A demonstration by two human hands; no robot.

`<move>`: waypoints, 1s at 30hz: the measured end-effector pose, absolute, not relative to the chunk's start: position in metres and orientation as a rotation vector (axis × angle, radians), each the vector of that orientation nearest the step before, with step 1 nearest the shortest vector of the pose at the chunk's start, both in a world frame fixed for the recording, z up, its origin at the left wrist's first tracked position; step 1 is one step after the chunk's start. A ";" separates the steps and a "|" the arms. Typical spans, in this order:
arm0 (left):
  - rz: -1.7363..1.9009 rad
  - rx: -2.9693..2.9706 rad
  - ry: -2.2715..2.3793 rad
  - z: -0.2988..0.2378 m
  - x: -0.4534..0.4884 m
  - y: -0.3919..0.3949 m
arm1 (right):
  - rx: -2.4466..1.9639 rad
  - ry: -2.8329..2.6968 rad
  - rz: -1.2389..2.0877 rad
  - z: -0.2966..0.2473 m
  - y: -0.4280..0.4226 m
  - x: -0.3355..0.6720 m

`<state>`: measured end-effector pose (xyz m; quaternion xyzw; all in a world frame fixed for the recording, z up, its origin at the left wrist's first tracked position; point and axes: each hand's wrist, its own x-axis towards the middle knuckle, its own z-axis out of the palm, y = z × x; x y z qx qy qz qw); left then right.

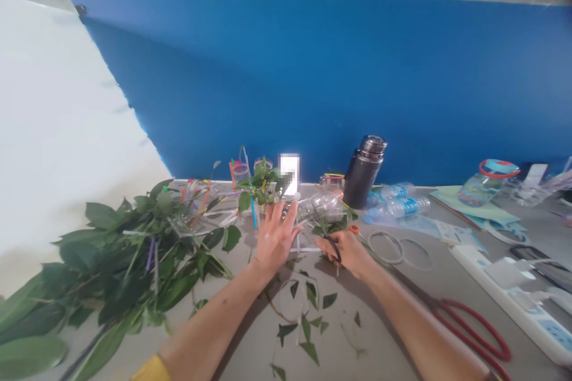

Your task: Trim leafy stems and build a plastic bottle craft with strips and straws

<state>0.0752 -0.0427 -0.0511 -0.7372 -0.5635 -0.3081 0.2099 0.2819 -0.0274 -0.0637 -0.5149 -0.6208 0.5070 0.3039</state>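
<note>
Evidently the leafy sprig (263, 178), left of the frame's centre, stands roughly upright just beyond the nearer left hand (273, 235), whose fingers are apart; lower right of it, the right hand's (346, 253) fingers clamp a dark looped handle (334, 247).

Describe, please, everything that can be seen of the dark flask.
The dark flask has a smooth, roughly cylindrical body and a shiny, metallic-looking cap, which is on. It stands on the grey table before the blue panel, leaning slightly in this wide view. Neither the left hand nor the right hand touches it.
</note>
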 end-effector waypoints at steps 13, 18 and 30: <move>-0.948 -2.068 -1.354 -0.059 0.071 -0.037 | -1.362 -1.652 1.369 -0.063 -0.025 0.288; -0.942 -2.151 -1.279 -0.063 0.076 -0.040 | -1.370 -1.596 1.401 -0.060 -0.022 0.290; -1.889 -2.317 -1.782 -0.064 0.082 -0.032 | -1.190 -1.459 1.254 -0.063 -0.008 0.306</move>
